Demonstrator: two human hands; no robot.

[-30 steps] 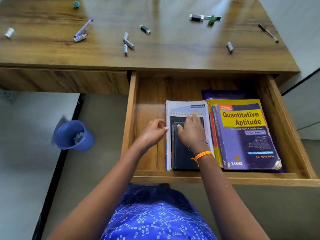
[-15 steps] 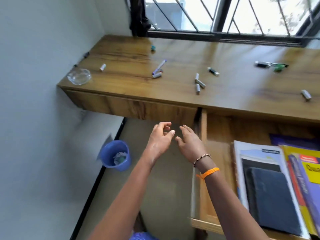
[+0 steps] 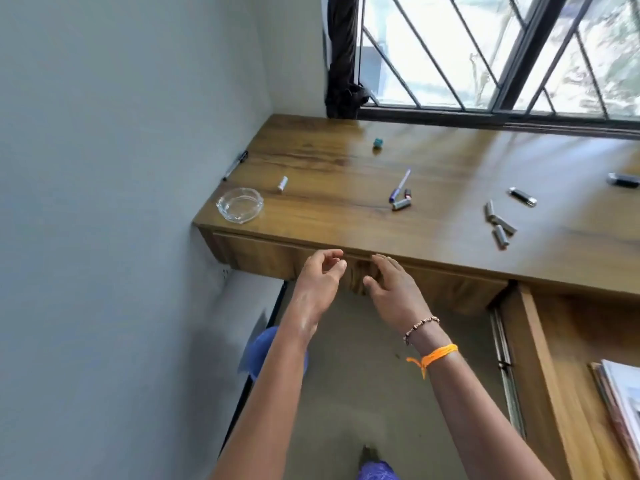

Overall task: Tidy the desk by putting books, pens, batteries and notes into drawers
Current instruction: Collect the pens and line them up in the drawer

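By the window, on the brown desk (image 3: 433, 216), both hands are empty, the left hand (image 3: 320, 282) loosely curled and the right hand (image 3: 394, 292) loose, right at the closed left drawer (image 3: 277, 258), which looks stiff and heavy, so hook under its top edge.

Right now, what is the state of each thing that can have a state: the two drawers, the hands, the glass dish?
Left wooden drawer: closed.
Right wooden drawer: pulled open, books inside.
Left hand: empty, fingers loosely curled, at the closed drawer's front.
Right hand: empty, fingers straight, beside it.
Clear glass dish: upright, looks empty.
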